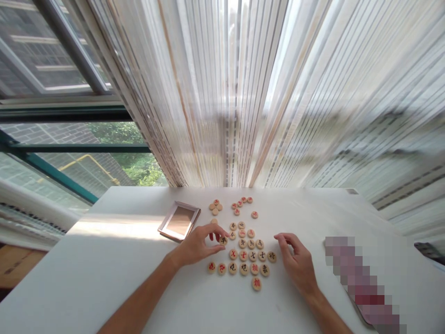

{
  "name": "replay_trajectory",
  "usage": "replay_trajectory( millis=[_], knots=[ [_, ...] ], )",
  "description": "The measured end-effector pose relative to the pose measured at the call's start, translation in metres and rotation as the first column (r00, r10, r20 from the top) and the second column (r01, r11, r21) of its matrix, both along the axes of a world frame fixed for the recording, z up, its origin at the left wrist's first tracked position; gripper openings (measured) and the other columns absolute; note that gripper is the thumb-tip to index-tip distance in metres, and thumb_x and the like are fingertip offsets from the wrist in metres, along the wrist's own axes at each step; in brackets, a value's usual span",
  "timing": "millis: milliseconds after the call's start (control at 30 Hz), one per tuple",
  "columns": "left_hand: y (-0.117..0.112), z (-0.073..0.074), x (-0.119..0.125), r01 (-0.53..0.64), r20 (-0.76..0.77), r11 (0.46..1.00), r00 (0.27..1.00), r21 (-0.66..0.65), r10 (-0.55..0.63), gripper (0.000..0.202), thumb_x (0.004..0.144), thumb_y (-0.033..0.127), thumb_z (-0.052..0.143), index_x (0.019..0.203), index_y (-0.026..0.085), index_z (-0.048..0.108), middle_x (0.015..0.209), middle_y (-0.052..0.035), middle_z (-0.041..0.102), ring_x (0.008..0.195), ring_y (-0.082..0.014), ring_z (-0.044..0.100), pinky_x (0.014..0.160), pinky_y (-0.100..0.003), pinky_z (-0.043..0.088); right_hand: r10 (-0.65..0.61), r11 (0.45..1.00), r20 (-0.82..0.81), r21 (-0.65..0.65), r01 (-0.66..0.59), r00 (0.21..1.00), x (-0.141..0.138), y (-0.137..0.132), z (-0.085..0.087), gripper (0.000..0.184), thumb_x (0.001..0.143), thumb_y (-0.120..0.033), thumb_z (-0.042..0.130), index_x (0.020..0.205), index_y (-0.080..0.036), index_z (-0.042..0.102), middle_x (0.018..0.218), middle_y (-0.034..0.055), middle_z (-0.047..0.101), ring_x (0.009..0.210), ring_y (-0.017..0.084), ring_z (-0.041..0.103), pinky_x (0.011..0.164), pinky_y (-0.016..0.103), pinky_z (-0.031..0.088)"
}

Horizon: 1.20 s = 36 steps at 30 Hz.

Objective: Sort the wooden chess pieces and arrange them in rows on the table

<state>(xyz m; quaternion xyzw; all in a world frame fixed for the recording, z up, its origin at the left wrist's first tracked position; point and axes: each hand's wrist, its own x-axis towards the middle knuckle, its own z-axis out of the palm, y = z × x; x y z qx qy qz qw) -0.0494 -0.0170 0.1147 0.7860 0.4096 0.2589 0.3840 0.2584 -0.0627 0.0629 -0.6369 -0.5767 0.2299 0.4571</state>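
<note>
My left hand (196, 246) is left of the rows of xiangqi pieces, pinching a round wooden piece with a black character (223, 240) between thumb and fingers. Closest to it on the right are a black-marked piece (232, 235) and others in short rows. Below lies a row with red and black characters, including a red piece (211, 267) at its left end; one red piece (256, 284) sits lowest. My right hand (297, 260) hovers beside the right end of the rows, fingers curled together, no piece visible in it. Nearest to it is a black-marked piece (271, 257).
An open shallow box (169, 233) lies left of the pieces on the white table (114, 278). Several pieces (215, 212), some blank side up, and red ones (239, 203) sit farther back. A blurred-out object (361, 283) lies at the right. Striped curtains (215, 116) and a window stand behind.
</note>
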Motion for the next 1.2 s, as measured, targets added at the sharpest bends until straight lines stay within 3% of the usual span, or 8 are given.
replay_trajectory(
  millis=[333, 467, 667, 767, 933, 1033, 1200],
  knots=[
    [-0.002, -0.002, 0.001, 0.002, 0.025, 1.000, 1.000, 0.019, -0.003, 0.027, 0.078, 0.033, 0.077, 0.099, 0.019, 0.069, 0.092, -0.0044, 0.071, 0.079, -0.0157, 0.064, 0.074, -0.026, 0.053, 0.019, 0.999, 0.025, 0.036, -0.020, 1.000, -0.001, -0.001, 0.002, 0.026, 0.095, -0.041, 0.050, 0.092, -0.020, 0.065, 0.092, 0.0057, 0.068, 0.087, 0.022, 0.063, 0.081, 0.032, 0.048],
    [-0.016, 0.000, 0.014, 0.088, 0.060, 0.992, 0.994, 0.095, -0.094, 0.023, 0.080, 0.032, 0.076, 0.096, 0.019, 0.067, 0.095, -0.0048, 0.072, 0.080, -0.0153, 0.065, 0.077, -0.027, 0.053, 0.175, 0.982, 0.029, 0.065, -0.176, 0.984, -0.008, -0.010, 0.012, 0.020, 0.095, -0.036, 0.053, 0.090, -0.020, 0.064, 0.086, 0.0048, 0.068, 0.082, 0.021, 0.064, 0.077, 0.030, 0.050],
    [-0.039, -0.002, 0.039, 0.149, -0.033, 0.948, 0.989, 0.282, -0.145, 0.023, 0.085, 0.033, 0.070, 0.103, 0.022, 0.064, 0.090, -0.0052, 0.074, 0.081, -0.0194, 0.066, 0.078, -0.032, 0.050, 0.472, 0.881, -0.053, 0.040, -0.471, 0.880, -0.032, -0.034, 0.027, 0.013, 0.092, -0.031, 0.056, 0.089, -0.021, 0.064, 0.080, 0.0033, 0.068, 0.074, 0.018, 0.065, 0.071, 0.027, 0.053],
    [-0.047, -0.005, 0.047, 0.183, -0.049, 0.929, 0.983, 0.322, -0.177, 0.013, 0.088, 0.033, 0.066, 0.093, 0.022, 0.063, 0.094, -0.0065, 0.075, 0.079, -0.0199, 0.067, 0.076, -0.034, 0.051, 0.507, 0.860, -0.133, 0.004, -0.511, 0.852, -0.043, -0.043, 0.028, 0.015, 0.092, -0.033, 0.058, 0.084, -0.020, 0.060, 0.076, 0.0026, 0.065, 0.070, 0.016, 0.063, 0.067, 0.025, 0.053],
    [-0.053, -0.005, 0.055, 0.198, -0.049, 0.915, 0.980, 0.351, -0.193, 0.007, 0.091, 0.028, 0.062, 0.087, 0.023, 0.063, 0.097, -0.0067, 0.075, 0.077, -0.0194, 0.067, 0.075, -0.033, 0.053, 0.471, 0.874, -0.218, -0.019, -0.486, 0.855, -0.051, -0.045, 0.027, 0.021, 0.090, -0.034, 0.061, 0.077, -0.021, 0.051, 0.070, -0.0001, 0.059, 0.064, 0.014, 0.060, 0.062, 0.023, 0.052],
    [-0.054, -0.005, 0.057, 0.156, 0.021, 0.939, 0.985, 0.305, -0.171, 0.007, 0.089, 0.029, 0.065, 0.092, 0.023, 0.064, 0.093, -0.0062, 0.074, 0.078, -0.0190, 0.067, 0.077, -0.032, 0.054, 0.452, 0.885, -0.225, -0.010, -0.466, 0.863, -0.051, -0.043, 0.026, 0.020, 0.090, -0.034, 0.061, 0.079, -0.021, 0.052, 0.072, 0.0003, 0.060, 0.066, 0.015, 0.061, 0.063, 0.024, 0.053],
    [-0.051, -0.002, 0.060, 0.054, 0.175, 0.997, 0.983, 0.054, -0.063, 0.023, 0.084, 0.032, 0.071, 0.104, 0.020, 0.070, 0.094, -0.0073, 0.070, 0.075, -0.0159, 0.066, 0.073, -0.027, 0.056, 0.428, 0.897, -0.220, -0.015, -0.442, 0.876, -0.048, -0.041, 0.023, 0.016, 0.092, -0.035, 0.060, 0.087, -0.021, 0.055, 0.077, 0.0024, 0.064, 0.068, 0.015, 0.064, 0.062, 0.024, 0.054]
  ],
)
